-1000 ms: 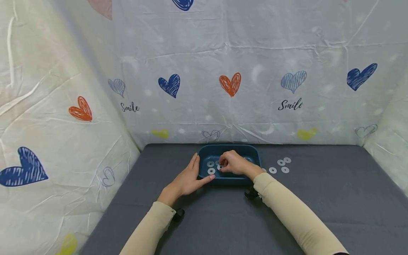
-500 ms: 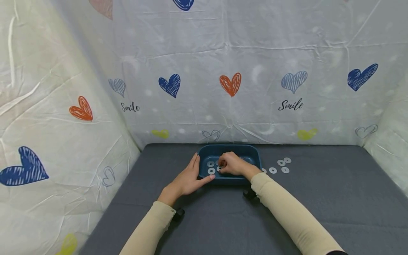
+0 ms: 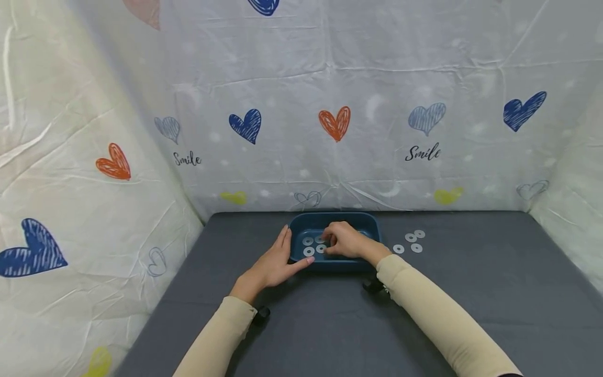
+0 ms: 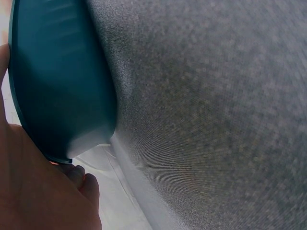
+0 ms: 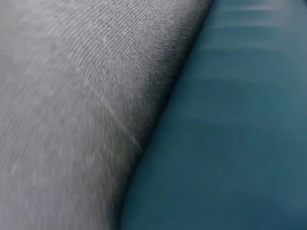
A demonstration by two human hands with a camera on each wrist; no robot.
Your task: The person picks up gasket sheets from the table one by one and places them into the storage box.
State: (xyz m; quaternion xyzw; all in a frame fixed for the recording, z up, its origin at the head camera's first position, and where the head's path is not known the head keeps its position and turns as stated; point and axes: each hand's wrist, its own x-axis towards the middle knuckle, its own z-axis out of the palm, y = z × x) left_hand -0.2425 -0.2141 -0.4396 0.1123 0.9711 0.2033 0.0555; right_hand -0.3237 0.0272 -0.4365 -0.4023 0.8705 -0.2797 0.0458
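The head view looks down toward twelve o'clock across the tabletop (image 3: 320,330); both wrist views, low and close, share the tray (image 3: 336,267) (ten o'clock in the left, three in the right).

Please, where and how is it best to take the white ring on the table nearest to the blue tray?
Probably by its outer rim, from above, with the right hand: the ring lies flat on the table, apart from the other rings.
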